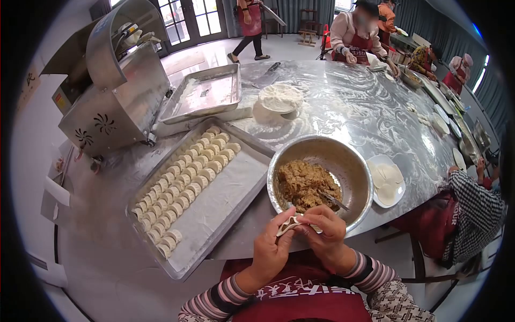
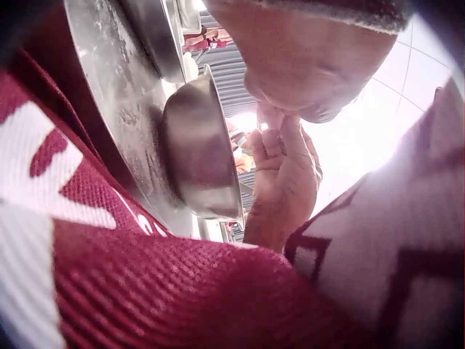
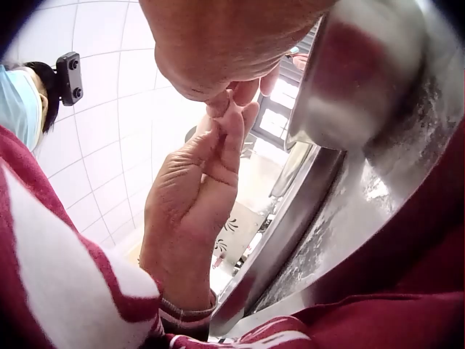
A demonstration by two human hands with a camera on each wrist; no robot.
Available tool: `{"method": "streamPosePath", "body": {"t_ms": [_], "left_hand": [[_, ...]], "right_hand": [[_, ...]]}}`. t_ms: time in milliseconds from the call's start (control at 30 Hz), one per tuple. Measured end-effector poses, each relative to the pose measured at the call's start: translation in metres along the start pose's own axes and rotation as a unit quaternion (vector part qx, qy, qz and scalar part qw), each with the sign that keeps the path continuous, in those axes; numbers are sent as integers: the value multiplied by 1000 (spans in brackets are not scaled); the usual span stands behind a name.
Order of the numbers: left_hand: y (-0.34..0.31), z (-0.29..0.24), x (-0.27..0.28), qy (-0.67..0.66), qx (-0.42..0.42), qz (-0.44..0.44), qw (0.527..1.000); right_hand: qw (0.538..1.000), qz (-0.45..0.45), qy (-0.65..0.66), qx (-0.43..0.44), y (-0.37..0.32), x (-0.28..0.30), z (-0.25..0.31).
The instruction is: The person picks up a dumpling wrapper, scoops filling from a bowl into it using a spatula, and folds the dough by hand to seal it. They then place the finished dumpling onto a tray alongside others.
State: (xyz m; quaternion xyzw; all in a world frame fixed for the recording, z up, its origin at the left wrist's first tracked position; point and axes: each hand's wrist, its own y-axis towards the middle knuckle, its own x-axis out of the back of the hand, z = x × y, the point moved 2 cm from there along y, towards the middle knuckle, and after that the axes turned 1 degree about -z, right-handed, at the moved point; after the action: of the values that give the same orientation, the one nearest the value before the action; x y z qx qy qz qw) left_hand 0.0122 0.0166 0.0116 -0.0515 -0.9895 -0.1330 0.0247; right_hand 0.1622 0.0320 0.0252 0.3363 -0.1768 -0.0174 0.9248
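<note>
A dumpling wrapper (image 1: 290, 224) with brown filling showing in its opening is pinched between both hands at the near edge of the metal bowl (image 1: 358, 177). The left hand (image 1: 271, 248) holds its left end, and the right hand (image 1: 328, 236) grips the other side with thumb and fingers. Brown filling (image 1: 306, 184) lies in the bowl with a metal utensil (image 1: 335, 200) stuck in it. In the left wrist view the right hand (image 2: 285, 174) is raised beside the bowl (image 2: 203, 145); the right wrist view has the left hand (image 3: 192, 203) meeting the right hand (image 3: 232, 43).
Rows of dumplings (image 1: 185, 180) fill part of a tray (image 1: 214, 241) at left. Flat wrappers lie on a white plate (image 1: 399, 194) right of the bowl. Behind are a flour bowl (image 1: 280, 98), an empty tray (image 1: 236, 91) and a metal machine (image 1: 115, 102). Other people stand around the table.
</note>
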Motion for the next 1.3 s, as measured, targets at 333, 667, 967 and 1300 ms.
{"method": "streamPosePath", "body": {"t_ms": [333,667,967,1300], "left_hand": [[10,-7,13,68,-124,94,985],[3,1,-1,-226,74,29,971],[-3,7,-2,-110,50,12,993],[0,4,6,60,-71,46,995]], "right_hand": [[995,28,-22,90,11,11,2],[998,-25,-21,61,7,4,5],[999,-10,-40,9,7,-5,4],[983,41,-88,155,16,0,10]]}}
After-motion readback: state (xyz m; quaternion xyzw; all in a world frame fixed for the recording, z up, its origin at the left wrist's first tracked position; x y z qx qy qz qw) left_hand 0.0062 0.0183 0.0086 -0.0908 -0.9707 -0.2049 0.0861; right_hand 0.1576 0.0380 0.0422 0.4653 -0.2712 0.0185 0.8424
